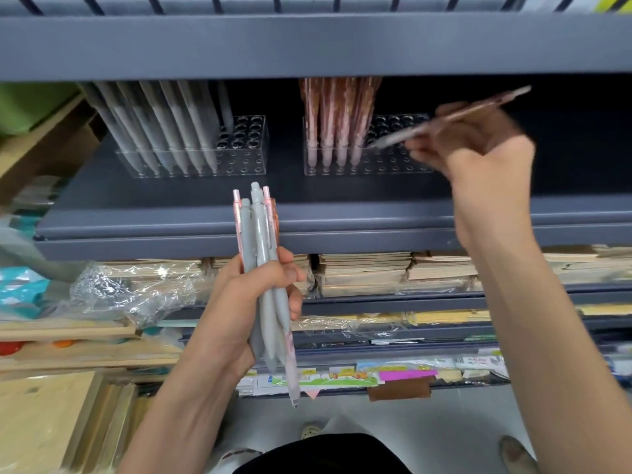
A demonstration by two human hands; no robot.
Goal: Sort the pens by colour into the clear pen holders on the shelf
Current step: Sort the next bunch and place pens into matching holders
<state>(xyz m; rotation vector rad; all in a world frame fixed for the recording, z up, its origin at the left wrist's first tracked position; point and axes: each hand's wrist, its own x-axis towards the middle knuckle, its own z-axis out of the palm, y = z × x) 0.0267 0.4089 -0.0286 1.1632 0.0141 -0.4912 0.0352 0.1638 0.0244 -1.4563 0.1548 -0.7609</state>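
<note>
A dark garment (325,453) and pale floor (444,432) sit closest. Above them the left hand (253,302) is clenched round a bundle of grey and pink pens (263,268), held upright. Behind lie lower shelves with stacked paper pads (366,271) and crinkled plastic wrap (136,285). On the dark grey shelf (342,227) the blurred right hand (478,148) pinches one pink pen (455,119), its tip over the right clear holder (393,162), which has pink pens (335,118). The left clear holder (239,145) has grey pens (164,131).
</note>
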